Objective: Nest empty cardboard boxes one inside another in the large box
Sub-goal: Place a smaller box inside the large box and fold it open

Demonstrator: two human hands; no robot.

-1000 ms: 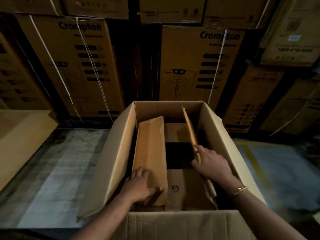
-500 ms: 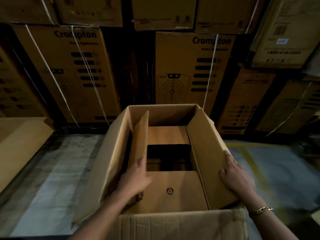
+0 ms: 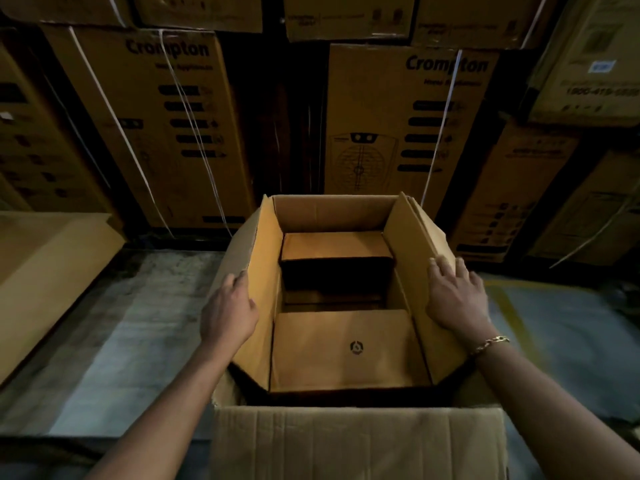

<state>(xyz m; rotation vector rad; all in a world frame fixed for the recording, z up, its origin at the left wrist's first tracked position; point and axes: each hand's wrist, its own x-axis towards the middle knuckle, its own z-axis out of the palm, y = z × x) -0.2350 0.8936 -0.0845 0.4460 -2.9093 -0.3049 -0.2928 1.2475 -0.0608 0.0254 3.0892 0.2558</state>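
An open brown cardboard box [image 3: 332,213] stands on the floor in front of me, its near flap [image 3: 356,441] folded out toward me. Inside it sits a smaller box whose long flaps stand upright against the walls: the left flap [image 3: 263,306] and the right flap [image 3: 412,289]. Its short flaps lie flat, the near one [image 3: 343,351] with a small round logo, the far one [image 3: 336,245] over a dark gap. My left hand [image 3: 228,313] presses on the outer face of the left flap. My right hand [image 3: 457,299] lies flat on the right side, fingers spread.
Stacked printed cartons [image 3: 405,126] with white straps form a wall right behind the box. A flat cardboard piece [image 3: 45,271] slopes at the left. Grey concrete floor [image 3: 114,341] lies to the left, and floor with a yellow line [image 3: 554,334] to the right.
Both long inner flaps have been swung from leaning inward to upright against the walls. My hands moved from inside the box out to its two sides.
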